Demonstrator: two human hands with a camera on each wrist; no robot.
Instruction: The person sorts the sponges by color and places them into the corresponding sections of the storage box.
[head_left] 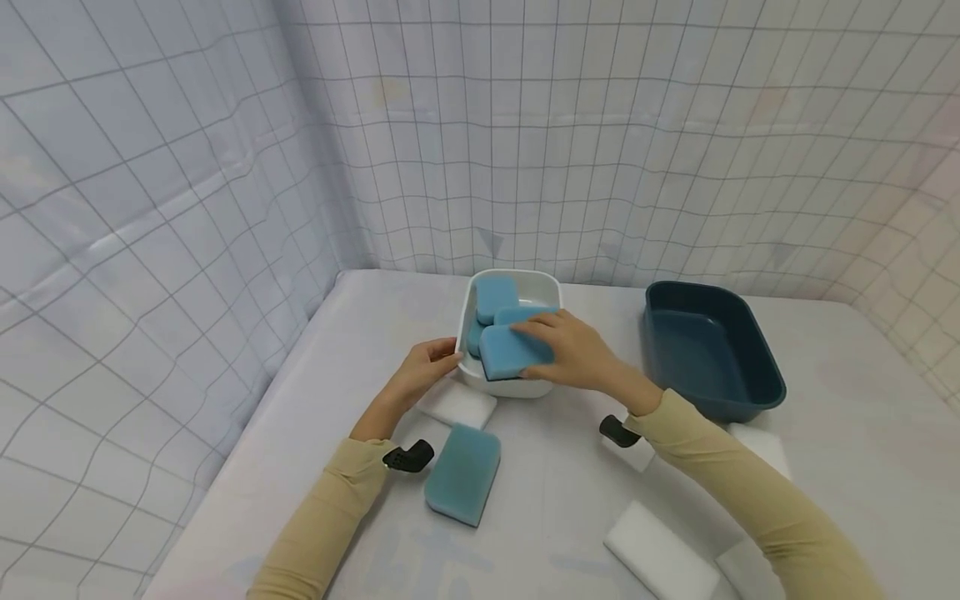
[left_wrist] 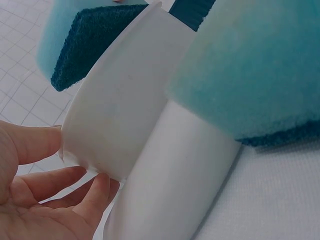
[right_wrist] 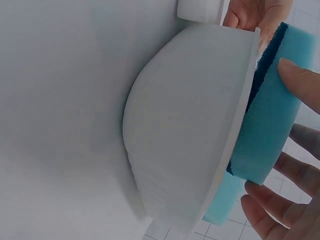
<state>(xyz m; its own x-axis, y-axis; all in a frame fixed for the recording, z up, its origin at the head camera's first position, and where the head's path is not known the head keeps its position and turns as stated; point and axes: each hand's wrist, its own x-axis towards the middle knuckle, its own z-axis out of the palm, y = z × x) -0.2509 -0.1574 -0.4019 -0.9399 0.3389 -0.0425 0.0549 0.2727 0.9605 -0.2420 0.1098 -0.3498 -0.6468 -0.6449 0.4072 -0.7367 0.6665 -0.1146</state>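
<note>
A blue scouring sponge (head_left: 516,352) with a dark scrubbing side is gripped in my right hand (head_left: 570,350), over the near part of a white tub (head_left: 517,389). In the right wrist view, thumb and fingers hold opposite edges of that sponge (right_wrist: 267,115) at the tub's rim. More blue sponges (head_left: 497,297) lie inside the tub, partly covered by the held one. My left hand (head_left: 423,371) holds the tub's left wall, thumb at the rim and fingers beneath it in the left wrist view. Just right of my left wrist lies another blue sponge (head_left: 462,475), dark side down.
A dark blue tub (head_left: 708,354) stands at the right. White blocks lie about the table (head_left: 540,500): one (head_left: 459,402) by the white tub, one (head_left: 660,552) at the front right, another (head_left: 761,446) beside the dark tub. Grid-patterned curtains (head_left: 480,142) rise behind and at both sides.
</note>
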